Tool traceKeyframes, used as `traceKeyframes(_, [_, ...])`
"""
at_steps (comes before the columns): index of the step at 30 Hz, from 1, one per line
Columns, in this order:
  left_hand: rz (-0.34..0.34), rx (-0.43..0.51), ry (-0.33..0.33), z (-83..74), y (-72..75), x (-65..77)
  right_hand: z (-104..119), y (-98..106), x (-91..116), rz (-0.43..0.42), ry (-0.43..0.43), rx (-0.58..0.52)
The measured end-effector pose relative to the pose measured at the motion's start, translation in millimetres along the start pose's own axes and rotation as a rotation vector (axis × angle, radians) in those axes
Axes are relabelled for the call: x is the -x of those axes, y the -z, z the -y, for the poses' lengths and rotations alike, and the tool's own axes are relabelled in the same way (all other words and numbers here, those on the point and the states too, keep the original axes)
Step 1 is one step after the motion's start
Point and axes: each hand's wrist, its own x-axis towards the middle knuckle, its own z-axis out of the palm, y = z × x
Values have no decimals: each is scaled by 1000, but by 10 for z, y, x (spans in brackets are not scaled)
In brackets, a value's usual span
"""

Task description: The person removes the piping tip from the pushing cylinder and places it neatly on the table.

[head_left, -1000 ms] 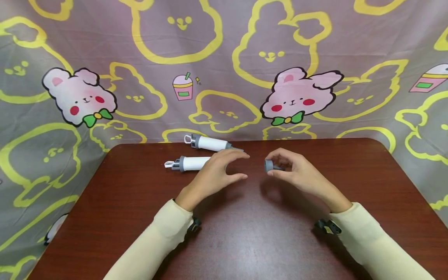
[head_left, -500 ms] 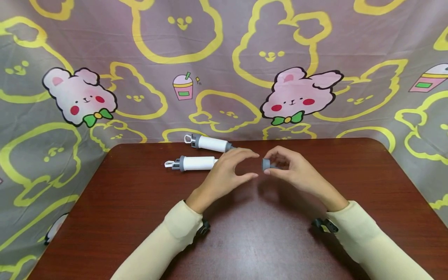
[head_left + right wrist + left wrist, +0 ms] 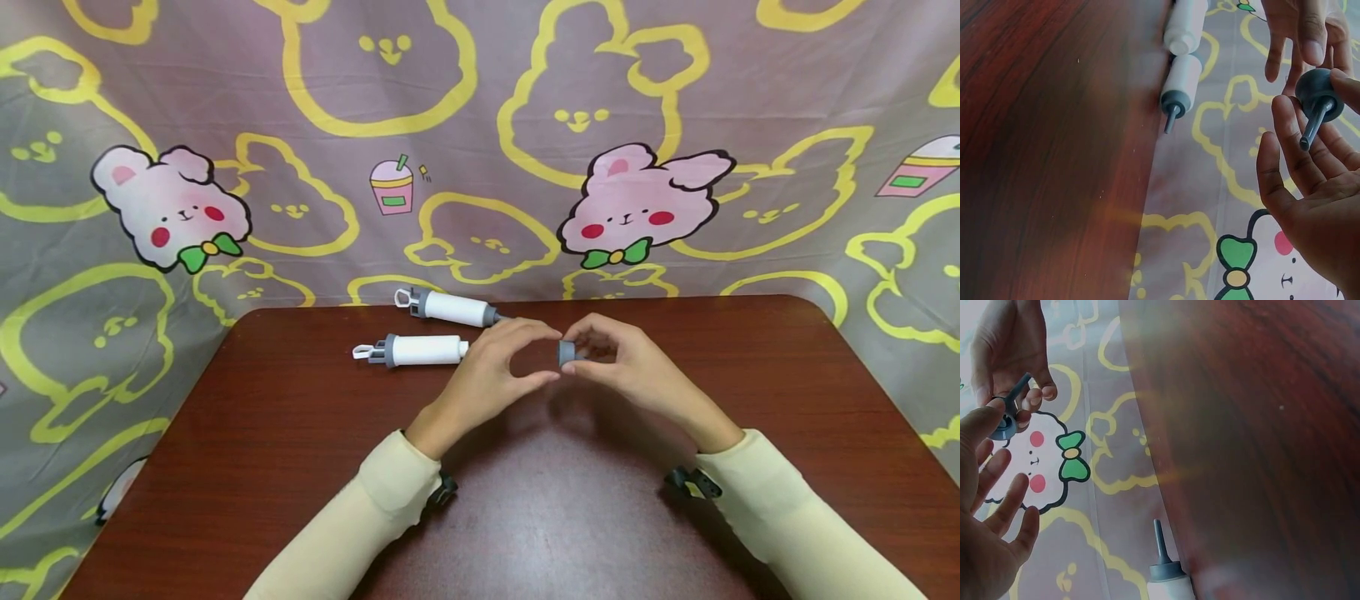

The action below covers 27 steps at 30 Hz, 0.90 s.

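My right hand (image 3: 626,358) pinches a grey nozzle cap (image 3: 567,354) between thumb and fingers, its round base facing left. In the right wrist view, the thin spout of the nozzle cap (image 3: 1315,122) extends over the right palm. Curved around open space, my left hand (image 3: 491,367) has its thumb and index fingertips right at the cap's left rim. Two white syringe-like tubes lie beyond and left of the hands. The front tube (image 3: 427,350) has a bare white tip at its right end, while the rear tube (image 3: 457,308) carries a grey nozzle.
Both tubes rest on the dark red-brown table (image 3: 300,483) near its back edge, with looped handles pointing left. A patterned cloth (image 3: 480,167) hangs behind the table. Small black devices sit at both wrists.
My left hand has moved right, bringing its fingertips to the nozzle cap and uncovering the front tube's tip. The right hand has shifted slightly left with the nozzle cap.
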Motion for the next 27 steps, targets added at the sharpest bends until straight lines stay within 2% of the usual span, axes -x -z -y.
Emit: traceKeyframes(27, [-1,-2,6,-26,-8,-17,-22,13,9,4,-7,4])
